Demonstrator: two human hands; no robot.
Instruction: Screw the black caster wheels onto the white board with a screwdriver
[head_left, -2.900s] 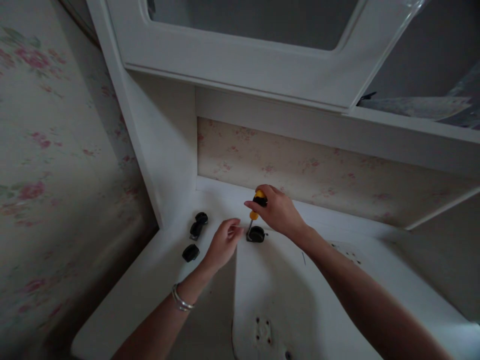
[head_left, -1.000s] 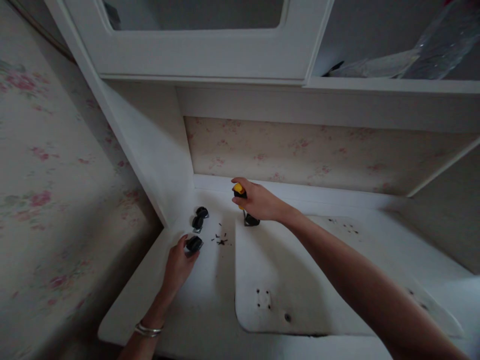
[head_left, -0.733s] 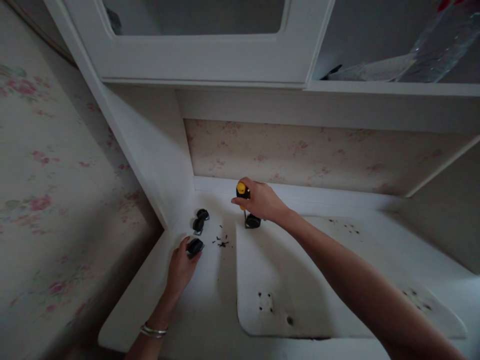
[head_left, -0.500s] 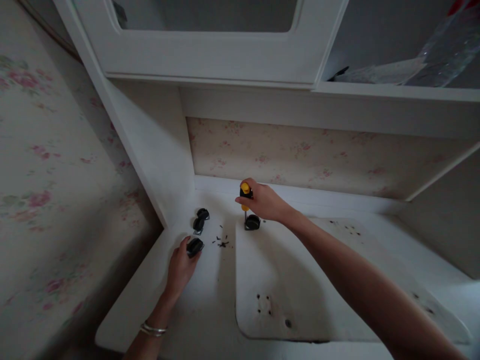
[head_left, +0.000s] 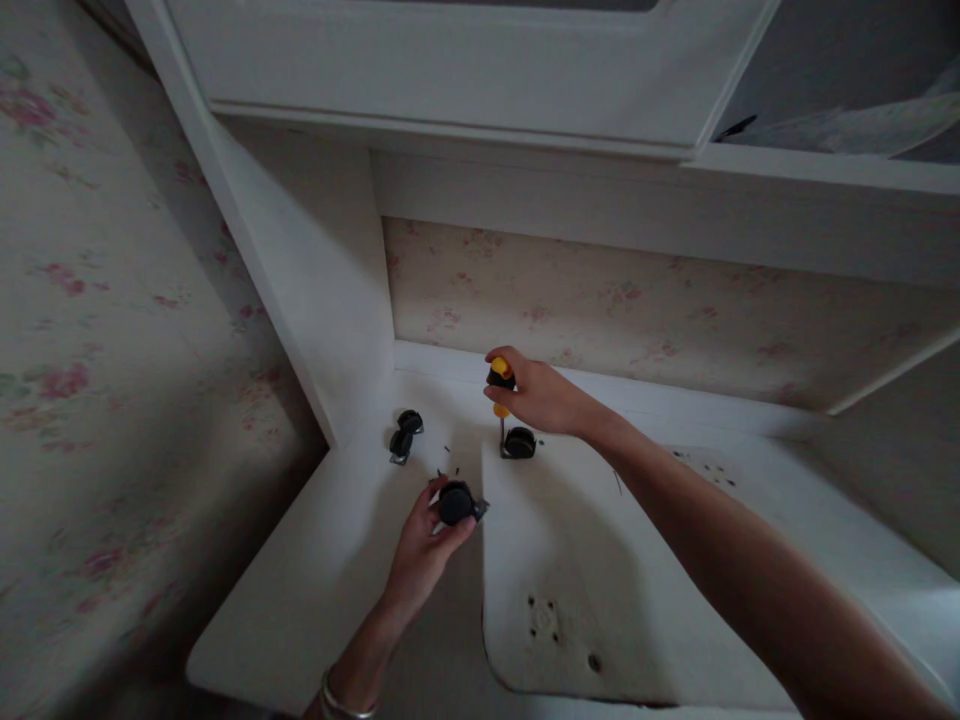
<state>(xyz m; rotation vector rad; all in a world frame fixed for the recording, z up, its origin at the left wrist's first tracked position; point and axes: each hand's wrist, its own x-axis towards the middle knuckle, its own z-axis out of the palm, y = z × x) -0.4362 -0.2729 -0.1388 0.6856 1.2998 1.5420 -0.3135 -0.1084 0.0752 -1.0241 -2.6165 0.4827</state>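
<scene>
My left hand (head_left: 427, 545) grips a black caster wheel (head_left: 456, 503) with a metal plate, held over the white desk left of the board. My right hand (head_left: 536, 390) is wrapped round a yellow and black screwdriver (head_left: 501, 410). The screwdriver stands upright, its shaft down at the base of another caster (head_left: 520, 442) on the far left corner of the white board (head_left: 592, 545). Two more casters (head_left: 405, 435) lie together on the desk. A few small dark screws (head_left: 448, 449) show behind my left hand, which hides others.
Groups of screw holes (head_left: 544, 618) mark the board's near left and far right corners. A white cabinet (head_left: 450, 75) overhangs the desk (head_left: 300, 600), with a side panel (head_left: 315, 280) at left. Clear plastic (head_left: 862, 125) sits on the upper right shelf.
My left hand has lifted its caster and carried it right, toward the board, turning it. My right hand keeps the screwdriver at the corner caster. The view has shifted slightly.
</scene>
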